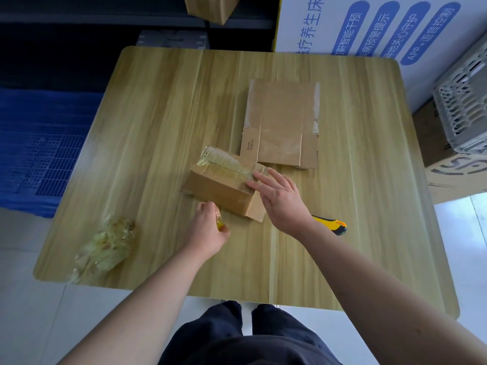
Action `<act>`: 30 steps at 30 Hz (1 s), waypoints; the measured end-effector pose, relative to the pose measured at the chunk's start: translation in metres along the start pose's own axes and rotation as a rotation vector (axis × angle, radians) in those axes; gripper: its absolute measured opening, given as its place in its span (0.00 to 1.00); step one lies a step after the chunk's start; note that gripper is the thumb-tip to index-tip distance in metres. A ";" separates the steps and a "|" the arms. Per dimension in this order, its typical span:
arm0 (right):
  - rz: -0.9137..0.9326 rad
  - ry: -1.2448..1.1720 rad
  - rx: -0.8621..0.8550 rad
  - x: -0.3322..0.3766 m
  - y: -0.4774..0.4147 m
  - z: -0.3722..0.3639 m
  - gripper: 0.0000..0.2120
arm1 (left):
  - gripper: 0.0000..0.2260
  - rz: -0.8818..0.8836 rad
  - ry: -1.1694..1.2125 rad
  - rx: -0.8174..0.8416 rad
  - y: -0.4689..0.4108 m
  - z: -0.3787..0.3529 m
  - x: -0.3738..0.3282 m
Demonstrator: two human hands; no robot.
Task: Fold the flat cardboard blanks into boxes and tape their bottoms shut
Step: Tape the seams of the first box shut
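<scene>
left grip with tape — beside box

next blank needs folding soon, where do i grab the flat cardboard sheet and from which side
Probably the near right flap corner of the flat blank, coming from the near side. It lies flat on the table, but that corner looks slightly raised, shadow beneath, so fingers could slip under and pinch.

One view only, worn on the person's head. It faces forward and steeply down on the table, from near: the top fills most of the picture, and the left hand and right hand reach in from below.
</scene>
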State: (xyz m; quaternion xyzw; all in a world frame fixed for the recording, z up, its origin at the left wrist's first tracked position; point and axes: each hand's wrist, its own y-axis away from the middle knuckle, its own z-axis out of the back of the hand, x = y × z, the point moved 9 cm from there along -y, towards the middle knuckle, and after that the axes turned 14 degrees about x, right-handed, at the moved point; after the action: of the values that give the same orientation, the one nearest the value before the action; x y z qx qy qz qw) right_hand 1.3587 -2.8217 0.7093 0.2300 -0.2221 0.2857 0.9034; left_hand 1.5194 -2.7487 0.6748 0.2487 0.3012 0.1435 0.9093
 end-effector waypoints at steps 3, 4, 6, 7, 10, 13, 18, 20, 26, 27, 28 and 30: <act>0.006 -0.008 -0.020 0.002 0.002 0.000 0.19 | 0.13 -0.080 -0.105 0.028 0.001 -0.005 -0.005; 0.004 -0.019 -0.026 0.002 0.002 -0.001 0.20 | 0.10 -0.120 -0.119 0.042 0.002 -0.007 -0.008; -0.008 -0.041 -0.036 0.003 0.004 -0.003 0.20 | 0.08 -0.217 -0.191 0.057 0.003 -0.012 -0.015; -0.011 -0.047 -0.041 0.003 0.004 -0.004 0.20 | 0.08 -0.262 -0.295 0.071 0.004 -0.016 -0.019; -0.013 -0.054 -0.053 0.006 0.007 -0.009 0.19 | 0.12 -0.327 -0.641 0.157 0.010 -0.028 -0.031; -0.017 -0.050 -0.069 0.009 0.009 -0.013 0.22 | 0.13 -0.383 -0.765 0.246 0.017 -0.039 -0.035; -0.037 -0.061 -0.075 0.009 0.011 -0.016 0.24 | 0.16 -0.311 -0.463 0.314 0.003 -0.034 -0.012; -0.036 -0.058 -0.083 0.009 0.011 -0.016 0.23 | 0.17 -0.288 -0.402 0.284 -0.004 -0.032 -0.006; -0.060 -0.077 -0.103 0.010 0.012 -0.014 0.20 | 0.10 -0.318 -0.380 0.130 -0.003 -0.022 -0.015; -0.058 -0.067 -0.103 0.010 0.012 -0.013 0.20 | 0.08 -0.346 -0.298 0.073 -0.001 -0.013 -0.017; -0.054 -0.055 -0.099 0.010 0.012 -0.013 0.19 | 0.06 -0.387 -0.226 -0.012 0.003 0.000 -0.021; -0.041 -0.025 -0.078 0.010 0.012 -0.015 0.16 | 0.10 -0.479 -0.222 -0.222 0.013 0.032 -0.033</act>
State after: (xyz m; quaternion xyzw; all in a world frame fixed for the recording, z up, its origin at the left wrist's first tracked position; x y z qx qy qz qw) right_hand 1.3626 -2.8011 0.7063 0.2029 -0.2398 0.2553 0.9144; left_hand 1.5119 -2.7632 0.7200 0.0838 0.2326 -0.0713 0.9663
